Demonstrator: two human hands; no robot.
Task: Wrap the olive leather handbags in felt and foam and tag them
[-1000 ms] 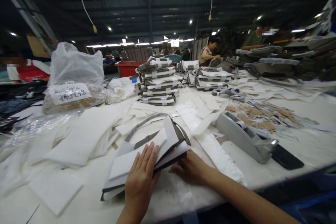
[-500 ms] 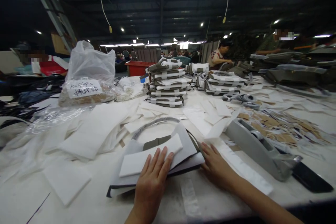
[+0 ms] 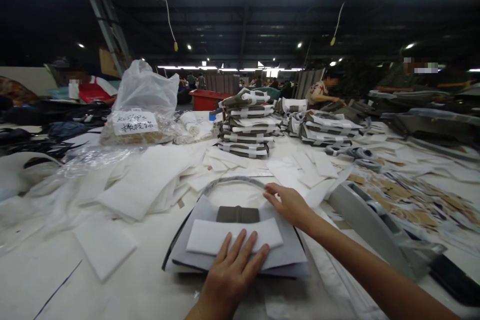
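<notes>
A flat bag lies in front of me, covered by pale grey sheet material, with an olive tab showing at its upper middle. Across it rests a white foam strip. My left hand lies on the strip with its fingers spread. A wrapped grey handle arches beyond the bag. At the handle's right end is my right hand, its fingertips against the handle and the thumb hidden or hard to make out.
Wrapped bags stand stacked behind. A tape dispenser and black phone lie right, near brown tags. White sheets and a labelled plastic bag are left. A person in red is at back left.
The bag has turned to lie squarer to me, with its olive tab more exposed. My right hand has moved from the bag's right edge up to the handle. The view has shifted slightly.
</notes>
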